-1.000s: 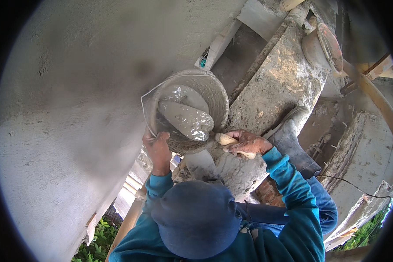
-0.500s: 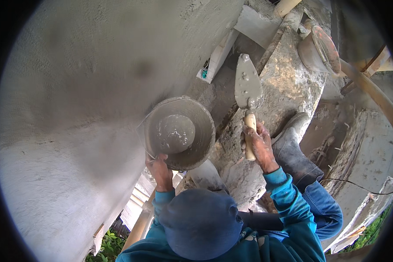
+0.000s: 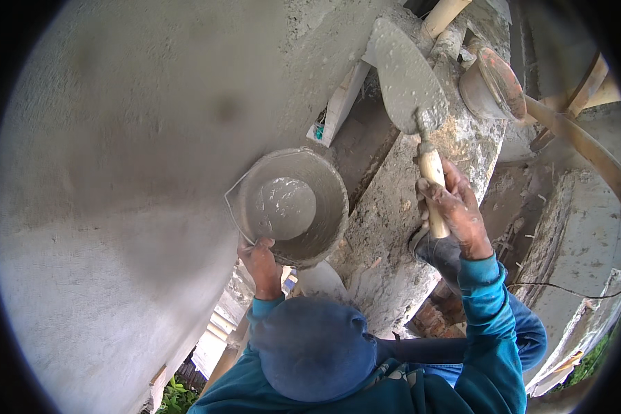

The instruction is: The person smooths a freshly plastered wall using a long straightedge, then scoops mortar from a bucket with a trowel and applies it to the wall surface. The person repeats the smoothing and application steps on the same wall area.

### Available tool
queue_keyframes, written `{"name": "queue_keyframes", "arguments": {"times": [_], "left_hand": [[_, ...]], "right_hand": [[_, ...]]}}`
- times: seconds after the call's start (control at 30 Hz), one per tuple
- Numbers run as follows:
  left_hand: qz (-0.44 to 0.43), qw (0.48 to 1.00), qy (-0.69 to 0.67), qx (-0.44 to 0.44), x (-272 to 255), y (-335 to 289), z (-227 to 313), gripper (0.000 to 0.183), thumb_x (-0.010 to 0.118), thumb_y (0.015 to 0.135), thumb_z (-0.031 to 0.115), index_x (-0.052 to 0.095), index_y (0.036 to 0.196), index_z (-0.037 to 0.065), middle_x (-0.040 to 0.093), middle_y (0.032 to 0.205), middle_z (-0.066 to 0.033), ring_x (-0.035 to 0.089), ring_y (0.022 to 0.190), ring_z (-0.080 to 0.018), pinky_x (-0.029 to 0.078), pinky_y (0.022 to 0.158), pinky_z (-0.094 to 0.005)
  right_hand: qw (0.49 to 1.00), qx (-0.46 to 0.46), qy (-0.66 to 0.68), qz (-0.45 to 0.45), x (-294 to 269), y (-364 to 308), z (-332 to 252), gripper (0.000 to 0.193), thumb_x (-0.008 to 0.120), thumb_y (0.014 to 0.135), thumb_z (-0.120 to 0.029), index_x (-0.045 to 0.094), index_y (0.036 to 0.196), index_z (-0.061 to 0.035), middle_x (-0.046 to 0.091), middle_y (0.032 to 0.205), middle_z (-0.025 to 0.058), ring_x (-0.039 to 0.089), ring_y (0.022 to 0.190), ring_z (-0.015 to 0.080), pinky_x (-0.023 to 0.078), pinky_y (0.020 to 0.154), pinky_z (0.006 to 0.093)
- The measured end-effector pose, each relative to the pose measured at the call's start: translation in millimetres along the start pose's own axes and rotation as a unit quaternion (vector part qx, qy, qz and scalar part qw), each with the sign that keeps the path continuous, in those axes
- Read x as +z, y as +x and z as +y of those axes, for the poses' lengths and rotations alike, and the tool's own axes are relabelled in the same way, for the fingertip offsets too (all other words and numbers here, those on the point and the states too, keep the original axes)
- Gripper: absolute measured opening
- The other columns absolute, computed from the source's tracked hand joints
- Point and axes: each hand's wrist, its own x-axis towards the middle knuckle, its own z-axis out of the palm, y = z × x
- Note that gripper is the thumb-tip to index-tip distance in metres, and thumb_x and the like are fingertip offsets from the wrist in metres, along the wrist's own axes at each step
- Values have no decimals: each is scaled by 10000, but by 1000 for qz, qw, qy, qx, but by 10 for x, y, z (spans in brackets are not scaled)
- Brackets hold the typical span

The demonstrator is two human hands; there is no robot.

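Note:
My left hand [image 3: 261, 268] is closed on the near rim of a round bucket [image 3: 331, 207], which has wet grey mortar [image 3: 283, 205] in its bottom. A thin wire handle [image 3: 232, 207] hangs off the bucket's left side, close to the wall. In my right hand [image 3: 460, 210] is the pale wooden handle of a pointed trowel [image 3: 408, 79]. Its blade points up and away, coated with wet mortar, with a lump near the neck. The blade is to the right of and beyond the bucket.
A grey plastered wall [image 3: 138, 138] fills the left. A rough concrete ledge [image 3: 372, 255] runs up to the far right, bearing a second mortar-stained bucket [image 3: 493, 86]. Wooden poles [image 3: 579, 141] cross at the right. My boot [image 3: 440, 257] stands by the ledge.
The trowel has moved right and upward in my right hand, its blade now looking larger. My left hand and the bucket have shifted slightly right. My right boot has moved back.

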Motion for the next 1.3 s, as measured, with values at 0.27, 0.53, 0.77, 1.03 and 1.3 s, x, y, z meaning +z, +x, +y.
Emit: {"name": "queue_keyframes", "arguments": {"times": [0.27, 0.53, 0.77, 1.03, 1.3], "left_hand": [[-85, 992, 79, 58, 627, -20, 130, 493, 500, 657, -14, 609, 1136, -59, 637, 954, -46, 551, 804, -100, 434, 717, -210], [-145, 976, 130, 97, 630, 14, 317, 524, 495, 664, -25, 595, 1175, -77, 639, 1003, -51, 553, 853, -106, 431, 766, -212], [-84, 996, 9, -1, 447, 68, -32, 433, 474, 659, -47, 614, 1069, -57, 607, 885, -23, 521, 760, -100, 407, 689, -209], [-5, 1000, -1, -25, 163, 67, -143, 474, 481, 610, -65, 608, 1067, -45, 604, 881, -28, 534, 744, -122, 425, 677, -229], [71, 996, -38, -38, 199, -48, -181, 485, 468, 631, -77, 600, 1096, -46, 601, 902, -33, 535, 754, -130, 432, 687, -237]], "right_hand": [[820, -208, -514, -145, -266, 82, 1114, 311, 682, 822, -169, 605, 1068, 5, 594, 729, 200, 582, 606, 335, 478, 569, 395], [825, 171, -396, -365, -70, 687, 750, 370, 689, 834, -338, 623, 986, -7, 610, 708, 79, 575, 587, 232, 482, 553, 364], [900, 258, -68, -345, -18, 198, 1469, 315, 715, 881, -260, 585, 1104, -79, 601, 774, -19, 543, 539, 76, 444, 460, 242], [947, 218, 152, -181, 92, -469, 777, 303, 664, 918, -266, 531, 1121, -85, 564, 714, -8, 554, 518, 88, 451, 419, 231], [987, 34, 12, 156, 1154, 442, 722, 268, 611, 909, -135, 478, 1087, 16, 585, 819, 124, 606, 572, 188, 512, 457, 311]]}}
